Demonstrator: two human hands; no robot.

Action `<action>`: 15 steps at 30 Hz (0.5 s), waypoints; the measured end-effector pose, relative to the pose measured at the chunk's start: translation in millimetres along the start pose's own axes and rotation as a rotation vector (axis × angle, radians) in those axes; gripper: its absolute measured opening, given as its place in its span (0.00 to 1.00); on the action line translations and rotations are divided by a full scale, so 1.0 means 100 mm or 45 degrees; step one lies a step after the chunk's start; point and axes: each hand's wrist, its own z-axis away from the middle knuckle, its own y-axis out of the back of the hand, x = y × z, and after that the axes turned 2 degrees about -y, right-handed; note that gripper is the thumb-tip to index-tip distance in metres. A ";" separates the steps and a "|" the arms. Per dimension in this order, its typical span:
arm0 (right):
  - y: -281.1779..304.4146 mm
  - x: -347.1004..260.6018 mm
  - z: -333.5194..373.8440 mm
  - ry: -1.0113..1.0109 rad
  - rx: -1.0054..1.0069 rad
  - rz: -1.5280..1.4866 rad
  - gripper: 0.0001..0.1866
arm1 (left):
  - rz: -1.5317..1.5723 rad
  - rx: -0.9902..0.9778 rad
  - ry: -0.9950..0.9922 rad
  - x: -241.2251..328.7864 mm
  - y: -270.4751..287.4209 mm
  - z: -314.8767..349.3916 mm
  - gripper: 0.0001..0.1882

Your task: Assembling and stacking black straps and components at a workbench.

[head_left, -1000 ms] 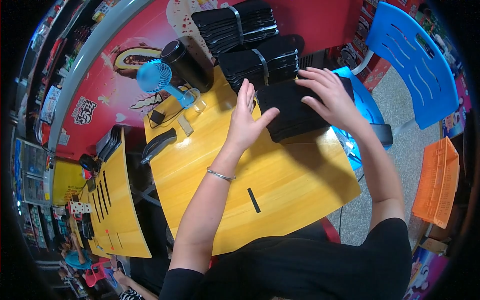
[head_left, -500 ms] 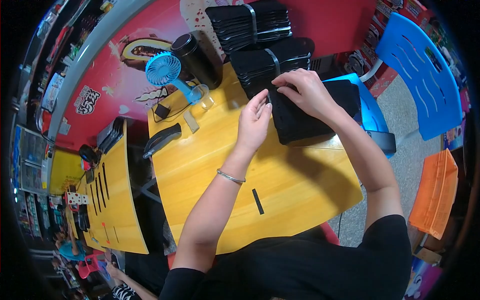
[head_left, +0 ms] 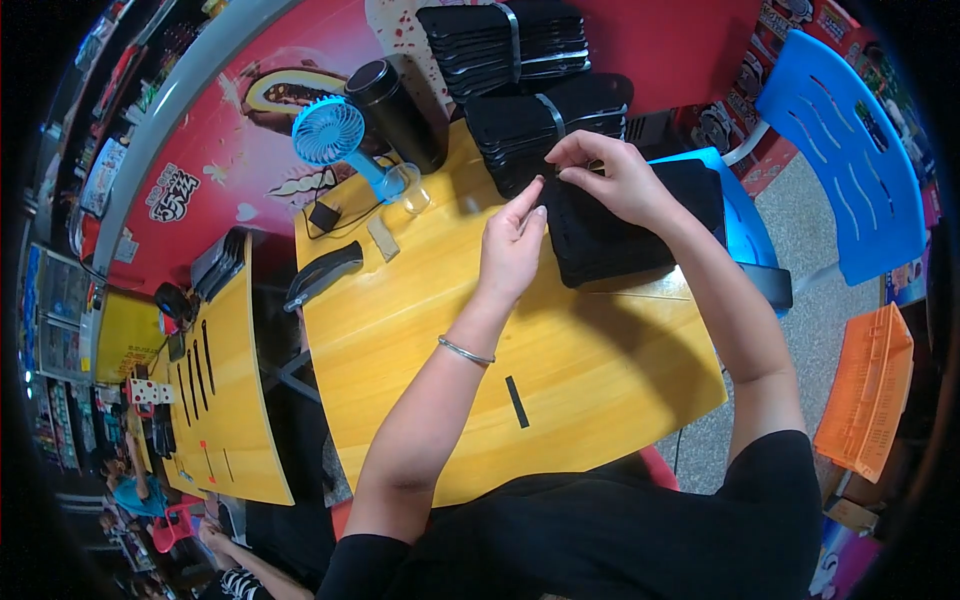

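Note:
My left hand (head_left: 512, 250) is raised over the table, a metal bangle on its wrist. Its fingers and thumb curl together near the left edge of a black stack (head_left: 630, 235). Just to the right, my right hand (head_left: 615, 180) is closed in a pinch above that stack, its fingertips close to those of the left. Whatever lies between the fingertips is too small and dark to make out. Behind the hands are two bundles of flat black pieces, a nearer bundle (head_left: 510, 135) and a farther bundle (head_left: 460, 50), each bound with a grey band.
On the yellow table (head_left: 400, 330) are a short black strip (head_left: 516, 402), a black-handled tool (head_left: 325, 275), a small tan block (head_left: 382, 240), a clear cup (head_left: 410, 190), a blue fan (head_left: 330, 132) and a black bottle (head_left: 400, 115). A blue chair (head_left: 850, 160) and orange crate (head_left: 865, 390) stand right.
My left fingertips have drawn closer together and slightly toward the right hand. The right hand stays pinched in nearly the same place. The view has shifted slightly.

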 end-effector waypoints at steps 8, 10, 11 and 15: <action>-0.05 0.02 0.00 0.030 -0.019 -0.013 0.09 | 0.017 0.010 -0.054 -0.09 -0.01 -0.02 0.20; -0.07 0.00 -0.02 0.050 -0.022 0.004 0.09 | 0.250 -0.085 0.019 -0.12 0.00 -0.04 0.21; -0.07 -0.02 -0.02 0.040 -0.028 0.054 0.09 | 0.250 -0.086 0.021 -0.12 0.00 -0.03 0.21; -0.07 0.01 0.01 0.095 -0.001 0.146 0.09 | 0.277 -0.093 0.102 -0.04 0.00 -0.03 0.22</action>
